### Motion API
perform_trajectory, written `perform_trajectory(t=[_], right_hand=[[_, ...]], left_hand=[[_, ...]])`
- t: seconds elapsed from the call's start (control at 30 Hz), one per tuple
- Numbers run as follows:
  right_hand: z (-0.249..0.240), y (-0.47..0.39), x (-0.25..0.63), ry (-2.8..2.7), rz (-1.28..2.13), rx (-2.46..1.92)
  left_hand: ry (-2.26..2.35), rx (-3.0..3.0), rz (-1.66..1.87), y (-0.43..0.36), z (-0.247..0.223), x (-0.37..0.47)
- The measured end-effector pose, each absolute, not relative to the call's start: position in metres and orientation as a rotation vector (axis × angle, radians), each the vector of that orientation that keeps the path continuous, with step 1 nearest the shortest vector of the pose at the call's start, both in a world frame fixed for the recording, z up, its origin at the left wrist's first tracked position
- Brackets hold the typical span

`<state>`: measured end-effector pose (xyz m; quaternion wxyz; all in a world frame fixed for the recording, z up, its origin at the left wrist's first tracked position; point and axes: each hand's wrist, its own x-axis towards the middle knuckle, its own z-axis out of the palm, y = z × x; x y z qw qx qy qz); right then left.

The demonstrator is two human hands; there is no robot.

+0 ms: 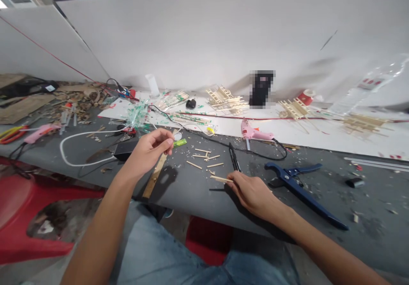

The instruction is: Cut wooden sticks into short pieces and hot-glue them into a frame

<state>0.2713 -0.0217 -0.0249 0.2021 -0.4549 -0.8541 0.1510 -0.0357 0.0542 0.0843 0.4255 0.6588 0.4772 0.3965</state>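
My right hand [251, 190] is closed on a thin wooden stick [220, 179], whose free end points left over the grey table. A black pen [234, 156] stretches away just beyond its knuckles; I cannot tell whether the hand touches it. My left hand [154, 145] is raised with thumb and fingertips pinched together, and what they hold, if anything, is hidden. Under it lies a flat wooden strip [155, 176], with a green piece [180, 142] beside the fingertips. Several short sticks [214, 165] are scattered between the hands, some forming an H shape.
A blue pipe cutter [303, 191] lies right of my right hand. Behind are a pink glue gun [255, 132] with its black cord, small wooden cart-like models [294, 108] and a plastic bottle [367, 84]. A black box [125, 150] with a white cable sits at left.
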Motion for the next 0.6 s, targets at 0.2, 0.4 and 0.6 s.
perform_trajectory(t=[0.2, 0.4, 0.6], right_hand=[[-0.015, -0.023, 0.267, -2.369, 0.557, -1.194], [0.029, -0.007, 0.237, -2.265, 0.725, -1.020], [0.031, 0.013, 0.213, -2.179, 0.734, -0.967]], left_hand=[[1.168, 1.613, 1.009, 0.042, 0.079, -0.047], [1.083, 1.539, 1.093, 0.027, 0.086, -0.042], [1.155, 1.385, 1.315, -0.003, 0.099, -0.066]])
